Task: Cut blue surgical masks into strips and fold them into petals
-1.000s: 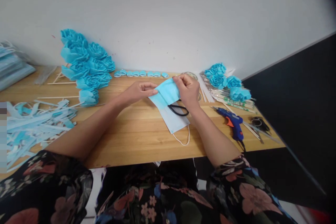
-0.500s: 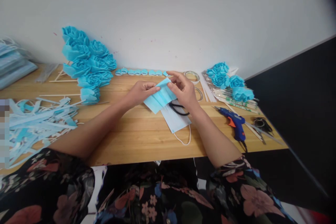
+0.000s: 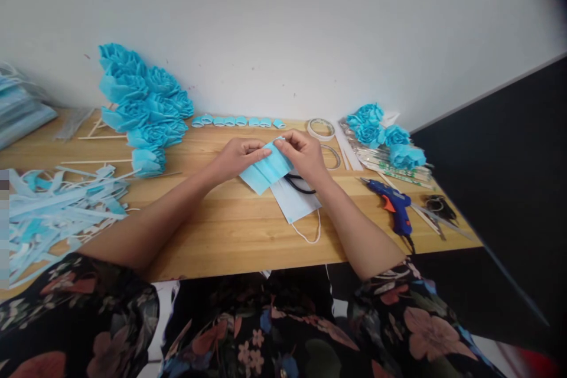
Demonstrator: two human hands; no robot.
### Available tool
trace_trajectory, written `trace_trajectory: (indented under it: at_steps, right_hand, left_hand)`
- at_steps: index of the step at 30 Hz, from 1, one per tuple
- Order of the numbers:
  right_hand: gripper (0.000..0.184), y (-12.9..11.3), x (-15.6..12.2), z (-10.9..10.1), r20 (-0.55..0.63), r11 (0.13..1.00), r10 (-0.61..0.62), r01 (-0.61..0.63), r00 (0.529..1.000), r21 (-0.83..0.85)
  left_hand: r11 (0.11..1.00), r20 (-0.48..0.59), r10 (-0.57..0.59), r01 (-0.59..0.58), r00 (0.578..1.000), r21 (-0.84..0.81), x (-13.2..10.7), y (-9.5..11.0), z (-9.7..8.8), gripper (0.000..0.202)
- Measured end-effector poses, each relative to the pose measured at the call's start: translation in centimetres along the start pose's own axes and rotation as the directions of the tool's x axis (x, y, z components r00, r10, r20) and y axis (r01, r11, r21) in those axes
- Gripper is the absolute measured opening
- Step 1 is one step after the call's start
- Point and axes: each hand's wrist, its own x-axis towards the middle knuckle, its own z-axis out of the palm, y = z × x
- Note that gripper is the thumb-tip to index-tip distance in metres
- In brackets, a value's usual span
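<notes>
A blue piece of face-mask fabric [image 3: 266, 169] is held just above the wooden table [image 3: 230, 230] between both hands. My left hand [image 3: 238, 156] pinches its upper left edge, and my right hand [image 3: 302, 155] pinches its upper right corner. Under the piece lies a pale mask [image 3: 296, 204] with a white ear loop, and black-handled scissors [image 3: 301, 185] rest on it, partly hidden by my right wrist.
Blue fabric roses [image 3: 144, 109] on sticks lie at the back left, with more roses [image 3: 384, 137] at the right. A row of small blue rolls [image 3: 239, 121] lines the wall. Tape rolls [image 3: 321, 128], a blue glue gun [image 3: 394, 207], cut strips [image 3: 57, 204] and stacked masks [image 3: 20, 112] surround the work area.
Both hands have lowered the blue piece slightly toward the table and shifted it left. My right hand's fingers have regripped its upper corner.
</notes>
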Motion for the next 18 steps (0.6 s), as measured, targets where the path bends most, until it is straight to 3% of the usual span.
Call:
trace_trajectory:
  at_steps: [4,10,15,18]
  right_hand:
    - [0.025,-0.9,-0.6,0.8,-0.009,0.993,-0.055,0.054,0.998,-0.106]
    - [0.027,-1.0,-0.8,0.5,-0.150,0.978,-0.080,0.049,0.985,-0.202]
    - [0.034,-0.3,0.0,-1.1,-0.334,0.985,-0.076,0.018,0.940,-0.172]
    - [0.039,0.6,0.4,-1.3,-0.340,0.995,-0.037,0.003,0.940,-0.097]
  left_hand:
    - [0.998,-0.034,0.006,-0.004,0.999,0.069,-0.1,0.3,0.1,0.042]
    - [0.996,-0.058,-0.032,0.036,0.998,0.078,0.1,-0.1,-0.4,0.039]
    - [0.999,-0.200,0.018,-0.007,0.980,0.053,0.4,-0.5,-1.1,0.035]
    - [0.998,-0.328,-0.025,0.006,0.944,-0.057,0.7,-1.0,-1.6,0.035]
